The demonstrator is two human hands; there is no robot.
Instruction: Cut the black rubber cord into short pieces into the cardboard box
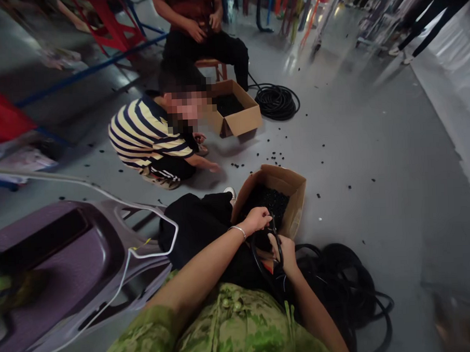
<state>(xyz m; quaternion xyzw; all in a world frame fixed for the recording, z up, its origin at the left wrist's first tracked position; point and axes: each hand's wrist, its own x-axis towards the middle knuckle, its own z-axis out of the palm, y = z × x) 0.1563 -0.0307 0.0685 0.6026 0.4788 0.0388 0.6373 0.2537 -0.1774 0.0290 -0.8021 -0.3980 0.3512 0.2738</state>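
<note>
Lower centre of the frame: the person's left hand (257,218), a thin bangle (237,229) on its wrist, has its fingers curled shut around a black cable (262,268) where the cable arches over the lap. The right hand (285,252) sits just below and to the right, fingers closed on the same cable; what lies between the two hands is too dark to make out. The cable runs down and right into a loose black coil (341,285) lying on the grey floor (374,154) in the lower right.

Just above the hands stands an open cardboard box (294,199), tilted toward the person and filled with small black pieces (269,200). Similar black pieces are scattered over the floor around it. No printing or label can be read on the box.

Centre left: a crouching person in a striped shirt (143,130) reaches one hand (213,167) down to the floor. Behind that person, upper centre, a second cardboard box (238,121) holds dark contents, with another black cable coil (275,101) beside it on the right. A seated person (197,27) at the top edge holds both hands together at the lap.

Lower left: a purple moulded panel (67,256) crossed by a white cord (118,274). The wearer's sleeve is camouflage green (226,327). No brand or writing is legible anywhere.
</note>
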